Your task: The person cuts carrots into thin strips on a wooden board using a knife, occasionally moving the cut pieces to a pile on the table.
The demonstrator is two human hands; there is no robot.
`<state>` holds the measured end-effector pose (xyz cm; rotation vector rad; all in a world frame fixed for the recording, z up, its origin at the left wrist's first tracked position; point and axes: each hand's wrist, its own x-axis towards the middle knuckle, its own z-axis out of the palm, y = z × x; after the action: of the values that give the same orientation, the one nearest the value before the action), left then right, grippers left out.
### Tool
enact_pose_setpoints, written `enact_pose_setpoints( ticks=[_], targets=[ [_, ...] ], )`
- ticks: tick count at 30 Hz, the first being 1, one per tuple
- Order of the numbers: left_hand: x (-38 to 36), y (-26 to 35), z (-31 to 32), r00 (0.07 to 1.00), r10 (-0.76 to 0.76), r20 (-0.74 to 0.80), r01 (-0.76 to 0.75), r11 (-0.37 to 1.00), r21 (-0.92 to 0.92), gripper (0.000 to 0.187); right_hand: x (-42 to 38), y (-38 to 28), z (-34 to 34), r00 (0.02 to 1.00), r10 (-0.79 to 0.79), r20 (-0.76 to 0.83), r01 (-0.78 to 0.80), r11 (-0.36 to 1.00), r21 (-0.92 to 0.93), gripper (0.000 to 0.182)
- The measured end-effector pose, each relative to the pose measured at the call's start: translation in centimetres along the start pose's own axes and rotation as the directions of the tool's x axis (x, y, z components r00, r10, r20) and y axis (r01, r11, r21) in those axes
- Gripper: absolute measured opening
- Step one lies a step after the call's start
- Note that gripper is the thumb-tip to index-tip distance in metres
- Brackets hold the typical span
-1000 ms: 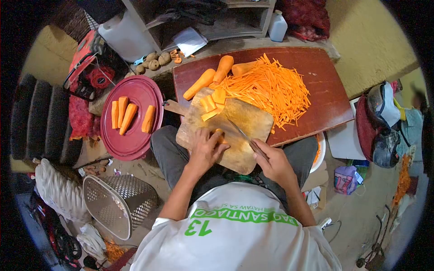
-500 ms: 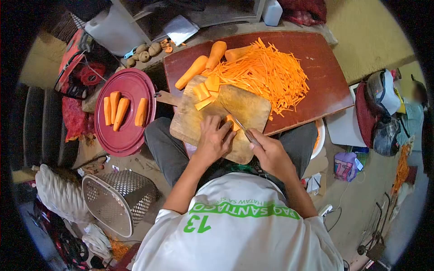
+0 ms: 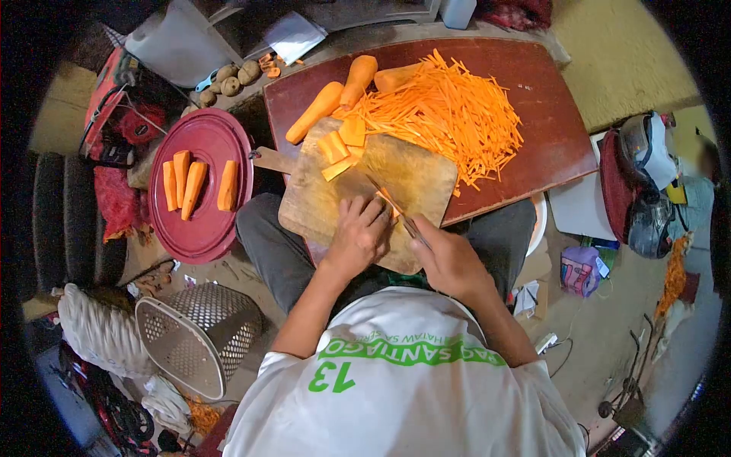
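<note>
My right hand [image 3: 449, 259] grips a knife [image 3: 399, 209], its blade angled up and left over the wooden cutting board [image 3: 419, 171]. Against the blade, my left hand [image 3: 358, 232] presses a carrot piece [image 3: 390, 202] to the board with curled fingers; much of that piece is hidden. Several carrot slices [image 3: 343, 148] lie at the board's upper left. Beyond the board a heap of carrot strips [image 3: 457, 122] is piled on the dark red table [image 3: 552, 137]. Whole peeled carrots [image 3: 316, 113] rest beside the heap.
To the left, a red round lid [image 3: 202, 244] carries several peeled carrots [image 3: 194, 190]. A plastic basket [image 3: 183, 335] lies tipped on the floor below it. Potatoes [image 3: 228, 80] sit behind the lid. A white box [image 3: 582, 206] stands right of the table.
The knife and right hand have shifted slightly, with the blade now closer to the left fingers. Less of the held carrot piece shows. The whole view has shifted a little.
</note>
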<state>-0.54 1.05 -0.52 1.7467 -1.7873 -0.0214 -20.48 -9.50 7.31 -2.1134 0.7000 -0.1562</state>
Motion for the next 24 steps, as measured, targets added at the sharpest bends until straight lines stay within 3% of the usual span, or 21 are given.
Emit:
enact_pose_setpoints(
  ticks=[4,8,11,13,16,19,22,24],
  targets=[
    [-0.3,-0.5,0.6,1.0,-0.019,0.002,0.019,0.999,-0.032,0.036,1.9,1.0,0.3,0.993,-0.1,-0.069,0.102,0.994,0.027,0.041],
    [-0.4,-0.8,0.3,1.0,-0.003,-0.017,0.002,0.999,-0.046,0.053,0.2,-1.2,-1.7,0.99,0.093,0.103,-0.096,0.995,0.028,0.035],
    [-0.1,-0.6,0.1,0.999,0.005,-0.033,-0.007,0.999,-0.032,0.04,-0.6,-1.7,-1.9,0.98,0.138,0.143,-0.143,0.989,0.022,0.032],
    [-0.4,-0.8,0.8,0.999,-0.03,-0.016,0.029,0.999,-0.039,0.042,0.3,-1.9,-1.1,0.972,0.187,0.143,-0.189,0.982,-0.001,0.032],
    [-0.2,-0.4,0.5,0.997,-0.068,0.023,0.068,0.997,-0.039,0.045,1.6,-0.2,0.5,1.0,-0.029,-0.008,0.029,0.999,0.014,0.034],
    [0.0,0.0,-0.1,0.996,-0.086,0.028,0.087,0.995,-0.04,0.047,1.2,-0.4,0.0,1.0,-0.02,-0.005,0.02,0.999,0.029,0.033],
    [-0.3,-0.2,0.4,0.996,-0.09,-0.019,0.089,0.994,-0.056,0.048,-0.4,-3.2,-2.2,0.966,0.2,0.164,-0.2,0.98,-0.017,0.029],
    [-0.4,-0.3,0.6,0.995,-0.094,-0.029,0.092,0.994,-0.067,0.047,-0.5,-2.2,-1.3,0.979,0.158,0.125,-0.159,0.987,-0.002,0.029]
  ],
)
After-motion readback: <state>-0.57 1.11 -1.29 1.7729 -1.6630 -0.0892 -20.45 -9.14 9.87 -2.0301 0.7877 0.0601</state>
